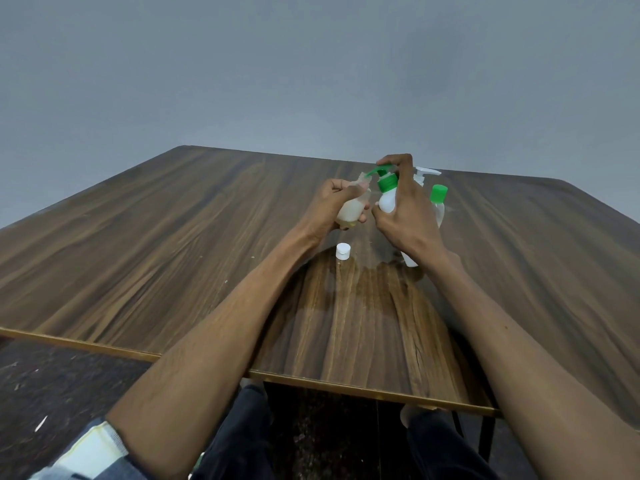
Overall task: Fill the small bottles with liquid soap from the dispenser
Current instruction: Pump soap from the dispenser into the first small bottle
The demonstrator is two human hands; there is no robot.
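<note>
In the head view, the left hand (337,202) is wrapped round a small translucent bottle (351,211), lifted off the table (173,237) and tilted so its open neck meets the green spout of the dispenser (387,197). The right hand (403,209) grips the dispenser's white body, with a finger curled over the pump head. The bottle looks light and thin-walled, likely to dent if squeezed, so the hold round its middle seems right; a little yellowish soap sits at its bottom. Soap on the plastic would make it slippery. The dispenser is stiffer and heavier, best held low on the body while the pump is pressed. A white cap (343,251) lies on the table just below the hands. A green-capped bottle (438,202) and a white pump bottle (424,176) stand just beyond the right hand.
</note>
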